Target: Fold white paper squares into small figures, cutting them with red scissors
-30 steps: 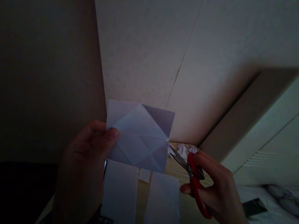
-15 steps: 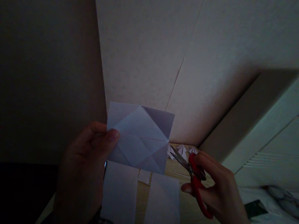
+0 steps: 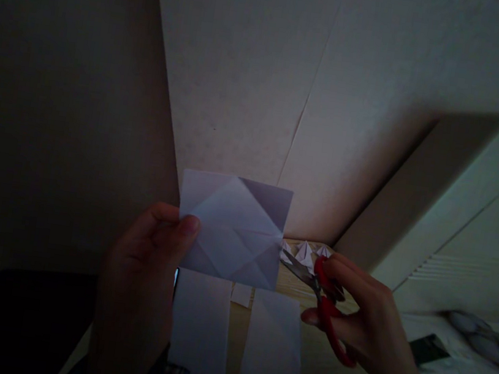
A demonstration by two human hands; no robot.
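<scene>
My left hand [image 3: 154,254] pinches the left edge of a creased sheet of white paper [image 3: 237,225], its thumb on the front. Diagonal folds form a diamond on the sheet, with a line across the middle. In my right hand [image 3: 362,308] are red-handled scissors [image 3: 314,283], fingers in the loops. The blades point left, with their tips close to the sheet's right edge; whether they touch it I cannot tell.
On the wooden table lie two white paper strips [image 3: 198,334] and a small paper piece [image 3: 242,295]. Several folded paper shapes [image 3: 304,253] stand at the back against the wall [image 3: 245,87]. To the right are a pale cabinet [image 3: 469,242] and a dark green object [image 3: 429,350] on white cloth.
The scissor blades have closed somewhat and their tips have dropped slightly beside the paper's right edge. The paper and my left hand are almost unmoved.
</scene>
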